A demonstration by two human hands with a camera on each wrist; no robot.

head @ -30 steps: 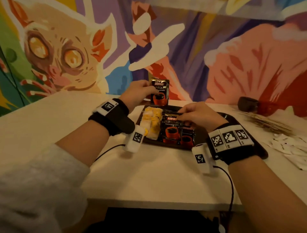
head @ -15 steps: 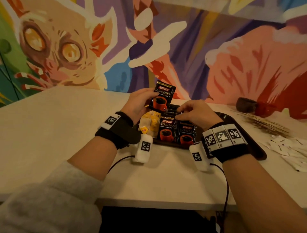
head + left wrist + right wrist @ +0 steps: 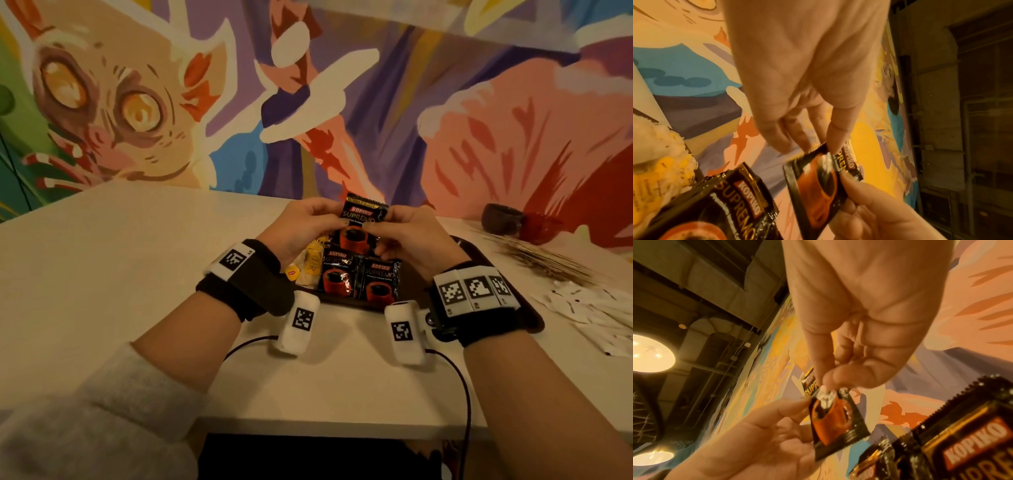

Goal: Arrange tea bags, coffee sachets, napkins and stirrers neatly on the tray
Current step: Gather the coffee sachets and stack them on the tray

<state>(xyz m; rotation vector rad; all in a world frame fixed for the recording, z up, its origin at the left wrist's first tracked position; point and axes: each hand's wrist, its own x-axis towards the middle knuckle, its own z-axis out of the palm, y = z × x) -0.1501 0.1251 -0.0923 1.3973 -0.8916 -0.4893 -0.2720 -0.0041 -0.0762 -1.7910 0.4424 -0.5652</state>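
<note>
While held, coffee sachet (image 3: 361,224) upright

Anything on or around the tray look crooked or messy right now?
The two black Kopiko sachets on the dark tray overlap unevenly, the left one tilted. White paper packets lie scattered on the table, right of the tray. Both hands hold a third sachet above it.

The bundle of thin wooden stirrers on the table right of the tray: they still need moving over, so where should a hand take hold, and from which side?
Grip the bundle of thin wooden stirrers around its middle, coming from above with fingers across the sticks. They lie flat and loosely fanned on the white table, so a mid-length pinch likely gathers them without tipping.
</note>
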